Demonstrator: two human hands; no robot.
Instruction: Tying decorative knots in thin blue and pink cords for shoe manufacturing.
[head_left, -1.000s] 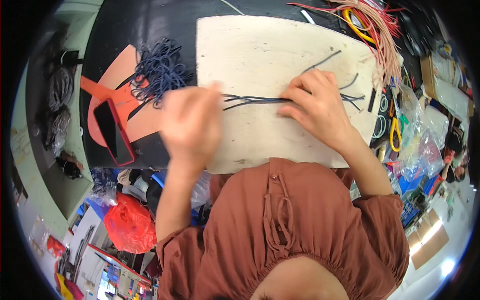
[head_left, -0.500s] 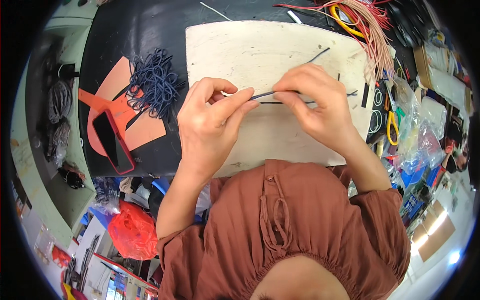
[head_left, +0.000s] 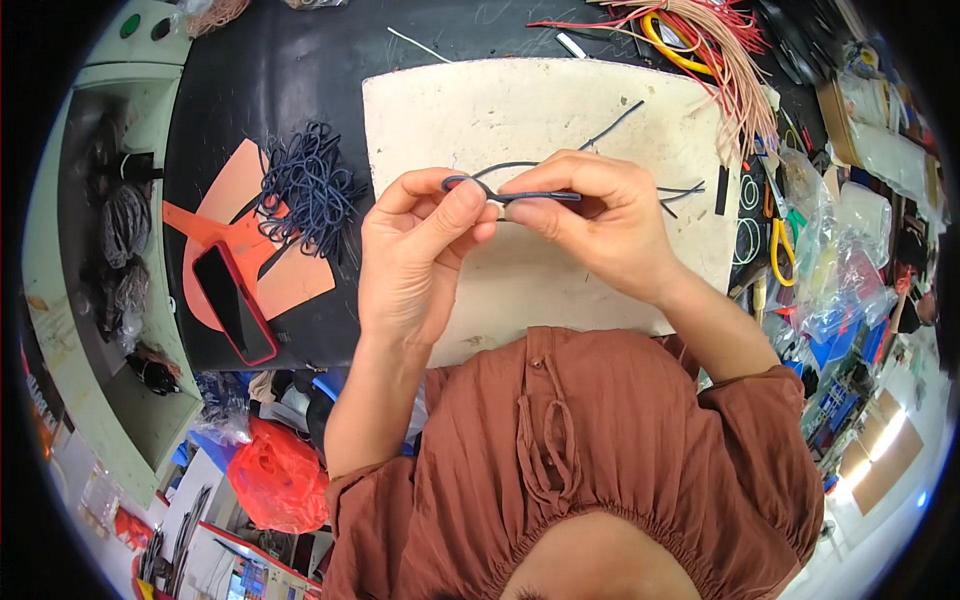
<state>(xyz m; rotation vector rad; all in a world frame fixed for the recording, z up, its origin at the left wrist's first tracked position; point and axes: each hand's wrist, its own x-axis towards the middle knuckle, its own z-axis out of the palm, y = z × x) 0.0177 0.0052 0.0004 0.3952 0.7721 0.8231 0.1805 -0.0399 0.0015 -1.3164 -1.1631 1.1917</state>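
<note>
1. Black table [head_left: 290,75], seen from above.
2. Large cream board [head_left: 540,110] lying flat across its middle.
3. To the left, flat orange pieces [head_left: 297,284] partly under a tangled heap of dark blue cord [head_left: 308,190] and a red-cased phone [head_left: 232,302].
4. Far right: red and pink cords [head_left: 738,95], bundled.

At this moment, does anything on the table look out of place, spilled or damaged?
I see no spill. The navy cord heap lies tangled partly over the orange pieces, and the phone sits askew, partly on them. The pale board shows dark scuffs, perhaps only wear.

Cords [head_left: 614,124] on board [head_left: 430,110], phone [head_left: 232,302] and cord pile [head_left: 308,190] left
</note>
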